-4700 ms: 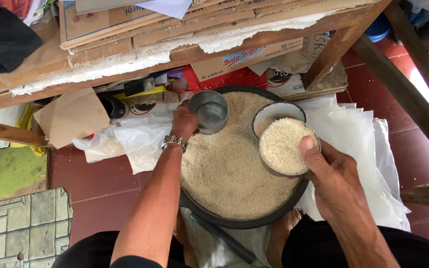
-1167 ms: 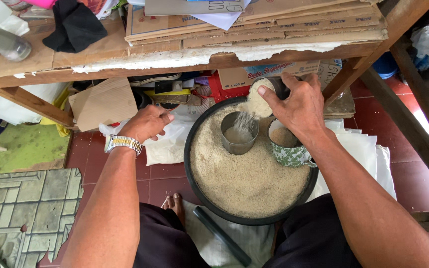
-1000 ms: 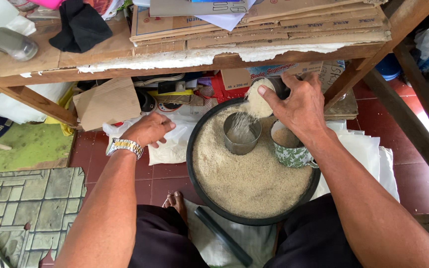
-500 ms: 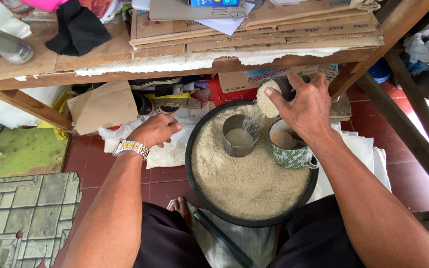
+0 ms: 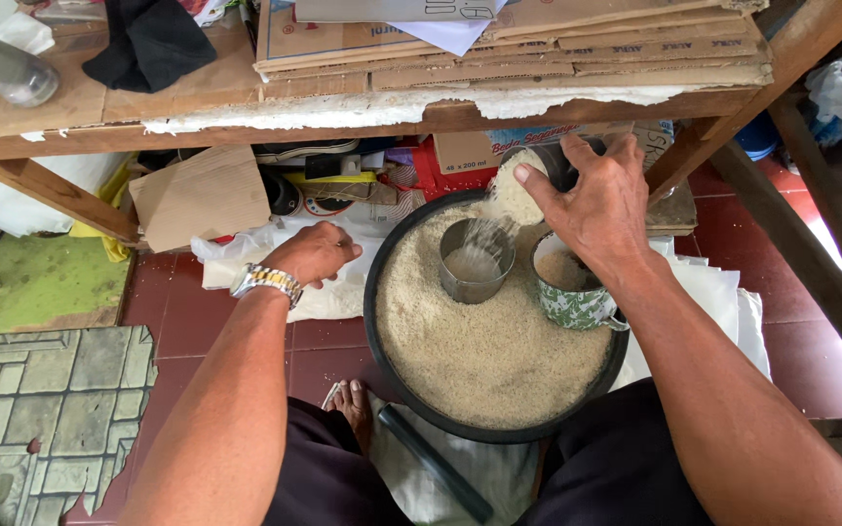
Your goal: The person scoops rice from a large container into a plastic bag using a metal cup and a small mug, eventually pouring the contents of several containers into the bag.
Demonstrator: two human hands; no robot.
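The person sits on the floor with a big black round pan (image 5: pixel 382 331) full of rice between the knees. The right hand (image 5: pixel 592 200) is closed around a small dark bowl (image 5: pixel 538 170) and tips it, so a thin stream of rice (image 5: pixel 484 232) falls into a shiny metal tin (image 5: pixel 477 261) that stands in the pan. The tin has some rice at the bottom but looks far from full, and the bowl looks to have plenty of rice left in it, so the pouring seems only partly done. Just beside the tin stands a green patterned cup (image 5: pixel 572 297), which already has rice in it, close to its rim. The left hand (image 5: pixel 314 253), with a watch (image 5: pixel 265 281) on the wrist, rests loosely curled on a white plastic sheet (image 5: pixel 246 253) next to the pan and seems to hold nothing. A wooden table (image 5: pixel 70 107) with flat cardboard (image 5: pixel 509 49) on it stands above.
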